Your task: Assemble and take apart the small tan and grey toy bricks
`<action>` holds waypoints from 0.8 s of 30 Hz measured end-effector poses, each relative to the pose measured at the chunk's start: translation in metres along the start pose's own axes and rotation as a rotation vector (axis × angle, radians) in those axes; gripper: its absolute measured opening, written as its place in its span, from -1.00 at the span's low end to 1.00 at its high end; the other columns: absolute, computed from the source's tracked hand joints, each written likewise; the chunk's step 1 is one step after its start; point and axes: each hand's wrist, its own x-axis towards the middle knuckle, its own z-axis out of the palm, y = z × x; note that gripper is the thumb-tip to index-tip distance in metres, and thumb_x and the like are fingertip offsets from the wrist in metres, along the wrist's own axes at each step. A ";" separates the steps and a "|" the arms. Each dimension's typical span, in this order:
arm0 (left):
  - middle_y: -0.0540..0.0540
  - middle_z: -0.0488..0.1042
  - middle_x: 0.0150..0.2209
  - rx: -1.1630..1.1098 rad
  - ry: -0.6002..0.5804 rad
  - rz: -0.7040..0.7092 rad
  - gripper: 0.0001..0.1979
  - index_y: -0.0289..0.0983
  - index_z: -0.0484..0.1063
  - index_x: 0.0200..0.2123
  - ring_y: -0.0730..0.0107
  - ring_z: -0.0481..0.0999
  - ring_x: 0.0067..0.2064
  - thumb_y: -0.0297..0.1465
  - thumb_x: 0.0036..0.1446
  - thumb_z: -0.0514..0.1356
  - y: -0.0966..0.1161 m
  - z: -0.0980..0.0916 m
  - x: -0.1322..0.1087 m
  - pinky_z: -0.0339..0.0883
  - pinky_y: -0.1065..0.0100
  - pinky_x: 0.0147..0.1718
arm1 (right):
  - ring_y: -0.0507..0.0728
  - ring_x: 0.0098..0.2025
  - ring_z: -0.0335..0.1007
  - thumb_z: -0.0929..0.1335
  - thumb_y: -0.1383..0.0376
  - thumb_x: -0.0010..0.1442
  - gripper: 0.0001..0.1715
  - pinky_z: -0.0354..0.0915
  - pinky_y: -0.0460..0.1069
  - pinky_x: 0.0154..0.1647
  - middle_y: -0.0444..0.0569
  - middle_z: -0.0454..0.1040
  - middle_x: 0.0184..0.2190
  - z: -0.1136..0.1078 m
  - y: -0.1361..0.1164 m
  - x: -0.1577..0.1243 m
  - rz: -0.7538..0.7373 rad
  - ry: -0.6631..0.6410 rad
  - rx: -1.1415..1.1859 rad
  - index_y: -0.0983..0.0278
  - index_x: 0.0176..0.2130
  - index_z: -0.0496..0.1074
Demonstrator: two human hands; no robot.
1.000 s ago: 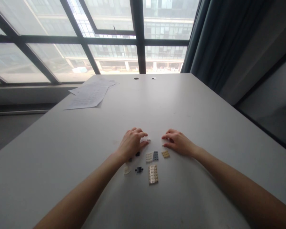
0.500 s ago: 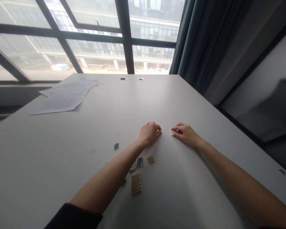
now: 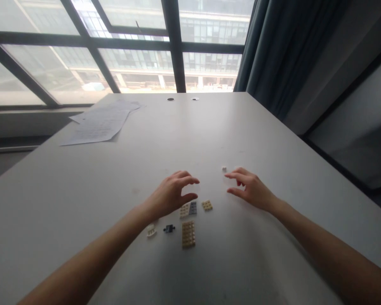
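My left hand (image 3: 174,192) is over the table with thumb and fingers apart and nothing between them. Just below it lie a cream studded plate (image 3: 184,210) and a dark grey studded plate (image 3: 193,208), side by side. My right hand (image 3: 249,186) is open too, its fingertips close to a tiny white brick (image 3: 224,169) standing on the table. Between the hands and nearer me is a small tan plate (image 3: 207,205). A larger tan plate (image 3: 188,234) lies in front, with a dark piece with side pins (image 3: 169,228) and a white curved piece (image 3: 151,231) to its left.
The white table (image 3: 241,258) stretches to the window. Printed paper sheets (image 3: 98,125) lie at the far left. Two round cable holes (image 3: 170,99) sit near the far edge, and a dark curtain (image 3: 266,55) hangs at the right.
My left hand has moved left and toward me, its fingers opening. The right hand has let go of the tiny white brick and drawn back slightly. The view has shifted a little.
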 end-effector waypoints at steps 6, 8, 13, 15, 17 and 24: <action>-0.09 0.44 -0.09 0.043 -0.133 -0.028 -0.69 -0.15 0.44 -0.05 0.28 0.43 -0.09 -0.32 0.11 0.27 -0.007 -0.002 -0.057 0.33 0.29 -0.09 | 0.15 -0.11 0.40 0.45 0.29 0.12 -0.51 0.32 0.00 -0.04 0.03 0.44 -0.09 0.036 -0.043 -0.002 -0.150 -0.274 0.068 0.21 0.07 0.41; -0.10 0.43 -0.10 0.065 -0.129 -0.017 -0.68 -0.16 0.44 -0.05 0.27 0.42 -0.10 -0.34 0.09 0.28 -0.008 0.004 -0.057 0.33 0.29 -0.10 | 0.15 -0.11 0.40 0.44 0.30 0.14 -0.54 0.32 0.00 -0.03 0.03 0.44 -0.10 0.039 -0.044 0.002 -0.136 -0.278 0.057 0.21 0.05 0.42; -0.08 0.45 -0.18 0.133 -0.125 0.046 -0.76 -0.16 0.48 -0.12 0.26 0.41 -0.15 -0.37 0.09 0.28 -0.005 0.009 -0.047 0.31 0.28 -0.13 | 0.12 -0.19 0.41 0.39 0.31 0.19 -0.70 0.32 -0.02 -0.10 0.01 0.45 -0.17 0.038 -0.045 0.006 -0.136 -0.286 0.060 0.22 -0.04 0.49; -0.07 0.45 -0.20 0.140 -0.133 0.059 -0.77 -0.16 0.48 -0.12 0.27 0.40 -0.15 -0.37 0.11 0.27 -0.004 0.009 -0.045 0.32 0.28 -0.14 | 0.11 -0.20 0.41 0.38 0.32 0.20 -0.74 0.32 -0.02 -0.11 0.00 0.44 -0.19 0.040 -0.047 0.006 -0.138 -0.279 0.054 0.22 -0.07 0.50; -0.08 0.45 -0.18 0.147 -0.124 0.068 -0.73 -0.17 0.46 -0.08 0.27 0.41 -0.15 -0.37 0.11 0.27 -0.003 0.009 -0.044 0.33 0.29 -0.14 | 0.11 -0.20 0.41 0.37 0.33 0.20 -0.74 0.32 -0.02 -0.11 0.00 0.44 -0.19 0.041 -0.048 0.005 -0.139 -0.265 0.046 0.22 -0.07 0.49; -0.12 0.45 -0.03 0.264 -0.065 0.293 -0.73 -0.14 0.40 0.01 0.27 0.40 -0.06 -0.41 0.25 0.12 -0.008 0.008 -0.052 0.29 0.26 -0.05 | 0.13 -0.14 0.38 0.35 0.33 0.23 -0.74 0.31 -0.01 -0.08 0.01 0.46 -0.16 0.043 -0.048 0.001 -0.221 -0.232 -0.018 0.20 -0.05 0.48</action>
